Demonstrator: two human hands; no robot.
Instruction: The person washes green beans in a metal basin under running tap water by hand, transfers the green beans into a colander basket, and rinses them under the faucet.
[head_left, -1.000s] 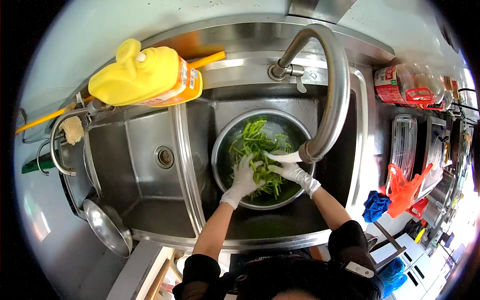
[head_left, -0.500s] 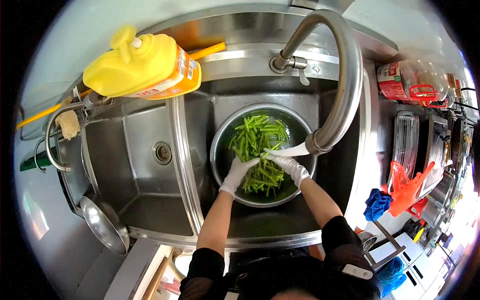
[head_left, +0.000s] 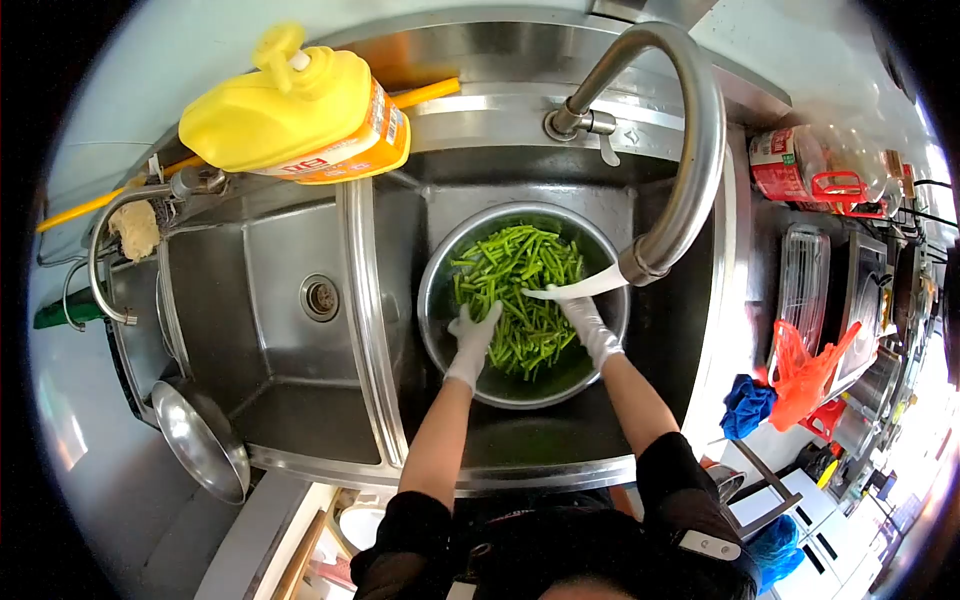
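Observation:
A round metal basin [head_left: 438, 362] stands in the right sink, with water and a heap of cut green vegetable stems [head_left: 520, 270] in it. At the heap's left edge is my left hand [head_left: 474, 340], in a thin white glove, thumb and fingers apart, touching the stems. My right hand [head_left: 592, 325], gloved the same way, lies at the right side of the heap with its fingers stretched out. Water [head_left: 590, 285] runs from the curved faucet [head_left: 700, 150] over the stems and partly hides the right fingertips.
Left of the basin is a second sink [head_left: 300, 250] with a drain. A yellow pump jug [head_left: 290, 115] stands behind it. A metal bowl [head_left: 200, 440] leans at the far left. On the right are plastic bottles [head_left: 800, 165], a red bag [head_left: 805, 375] and a blue cloth [head_left: 748, 405].
My hands have moved apart, the left leftward and the right a little rightward. The heap of stems is spread wider and looser in the basin.

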